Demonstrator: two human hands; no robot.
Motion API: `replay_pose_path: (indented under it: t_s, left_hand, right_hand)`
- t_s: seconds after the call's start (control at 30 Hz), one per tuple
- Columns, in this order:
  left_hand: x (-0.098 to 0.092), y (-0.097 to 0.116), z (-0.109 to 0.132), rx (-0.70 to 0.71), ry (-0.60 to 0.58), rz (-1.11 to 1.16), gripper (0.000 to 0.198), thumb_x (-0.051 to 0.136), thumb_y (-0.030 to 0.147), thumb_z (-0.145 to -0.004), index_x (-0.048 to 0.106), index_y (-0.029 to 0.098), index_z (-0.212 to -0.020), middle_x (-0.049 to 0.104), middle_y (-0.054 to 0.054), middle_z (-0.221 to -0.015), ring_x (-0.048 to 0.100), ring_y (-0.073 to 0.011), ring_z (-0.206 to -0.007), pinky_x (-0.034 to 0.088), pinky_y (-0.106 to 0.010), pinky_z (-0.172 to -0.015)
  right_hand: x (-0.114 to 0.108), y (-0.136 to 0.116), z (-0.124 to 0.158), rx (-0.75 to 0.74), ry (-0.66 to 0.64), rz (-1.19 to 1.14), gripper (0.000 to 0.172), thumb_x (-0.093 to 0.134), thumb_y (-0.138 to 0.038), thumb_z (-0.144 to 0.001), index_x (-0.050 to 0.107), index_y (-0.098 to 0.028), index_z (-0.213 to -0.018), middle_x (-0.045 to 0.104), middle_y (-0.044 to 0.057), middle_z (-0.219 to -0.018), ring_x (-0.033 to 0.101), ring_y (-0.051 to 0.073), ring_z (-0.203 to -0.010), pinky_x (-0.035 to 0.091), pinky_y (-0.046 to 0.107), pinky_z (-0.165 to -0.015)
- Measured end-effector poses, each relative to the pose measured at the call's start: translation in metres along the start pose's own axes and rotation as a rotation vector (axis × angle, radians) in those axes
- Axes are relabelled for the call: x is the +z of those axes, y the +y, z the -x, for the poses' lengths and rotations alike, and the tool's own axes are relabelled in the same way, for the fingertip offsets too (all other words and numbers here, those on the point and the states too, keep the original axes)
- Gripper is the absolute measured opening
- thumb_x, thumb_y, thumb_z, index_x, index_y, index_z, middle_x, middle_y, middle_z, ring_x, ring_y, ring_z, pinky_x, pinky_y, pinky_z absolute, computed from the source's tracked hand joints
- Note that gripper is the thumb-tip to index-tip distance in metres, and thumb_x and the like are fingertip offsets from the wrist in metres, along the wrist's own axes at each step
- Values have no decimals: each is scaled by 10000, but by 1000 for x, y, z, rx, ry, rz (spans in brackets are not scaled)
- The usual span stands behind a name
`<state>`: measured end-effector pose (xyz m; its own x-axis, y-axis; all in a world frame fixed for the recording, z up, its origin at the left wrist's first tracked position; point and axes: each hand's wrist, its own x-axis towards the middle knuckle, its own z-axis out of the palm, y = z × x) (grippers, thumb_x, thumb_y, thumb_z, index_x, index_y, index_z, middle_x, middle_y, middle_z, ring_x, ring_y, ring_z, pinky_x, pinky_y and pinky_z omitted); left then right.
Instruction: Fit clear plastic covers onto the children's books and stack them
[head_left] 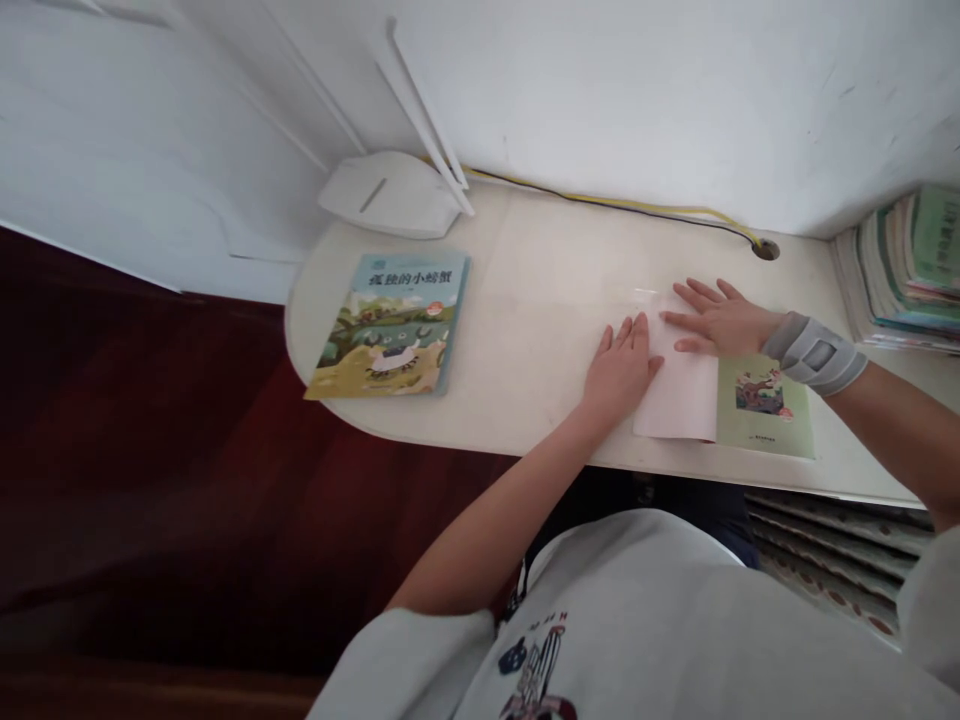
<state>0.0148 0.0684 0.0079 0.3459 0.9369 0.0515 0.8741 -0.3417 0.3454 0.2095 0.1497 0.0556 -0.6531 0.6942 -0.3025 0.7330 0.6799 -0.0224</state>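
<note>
A green book (799, 420) with a small picture on its cover lies near the table's front edge. A pale pinkish-white sheet (675, 405) covers its left part; whether it is a cover flap or loose paper I cannot tell. My left hand (619, 370) rests along the sheet's left edge, palm down with fingers stretched out. Over the upper part of the sheet, my right hand (724, 318) lies with fingers spread, a grey wristband (814, 353) around its wrist. Neither hand grips anything. The book's top is partly hidden by my right hand.
Toward the rounded left end of the white table (525, 330) lies an illustrated book (390, 330) with a crab on its cover. Behind it stands a white router (394, 200) with upright antennas. Yellow and black cables run to a hole (765, 250). Stacked books (900, 270) stand right.
</note>
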Motion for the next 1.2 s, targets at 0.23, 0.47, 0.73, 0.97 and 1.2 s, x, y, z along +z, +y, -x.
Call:
replay_pose_path:
  t_s: [0.23,0.47,0.73,0.97,1.2]
  left_hand:
    - [1,-2,1,-10,51,29,629,332,325,-933,122,41,-1454,222,-191,-1516,205,-228,-1407,166,-412,-1141]
    - [-5,1,2,-29,60,29,713,397,455,-909,123,107,-1468,174,-193,-1529,119,-309,-1419,136,-537,-1117]
    - [-12,4,5,56,83,29,605,445,398,-894,293,141,-1420,232,-180,-1515,139,-362,-1404,133,-615,-1082]
    - [-10,6,6,149,84,-12,316,400,210,-887,564,161,-1153,386,-161,-1445,320,-356,-1338,212,-659,-1038]
    - [-10,6,5,149,64,-39,345,400,208,-885,542,144,-1193,393,-183,-1435,328,-374,-1330,216,-684,-1016]
  right_hand:
    - [-9,10,-25,-21,-109,58,557,322,-443,-906,331,-262,-1432,265,95,-1520,264,320,-1361,241,561,-1032]
    - [-24,-23,-22,18,-57,264,550,351,-323,-888,336,-206,-1425,432,171,-1399,495,301,-1159,335,457,-917]
    - [-41,-40,-24,70,-172,423,508,212,-182,-934,301,-139,-1433,614,211,-1117,586,269,-979,335,383,-774]
    - [-35,-49,-32,126,-233,517,531,171,-142,-920,257,-88,-1441,633,241,-1050,599,307,-953,308,437,-796]
    - [-35,-30,-38,125,-190,432,510,183,-247,-948,240,-224,-1455,643,193,-1050,612,295,-924,341,411,-757]
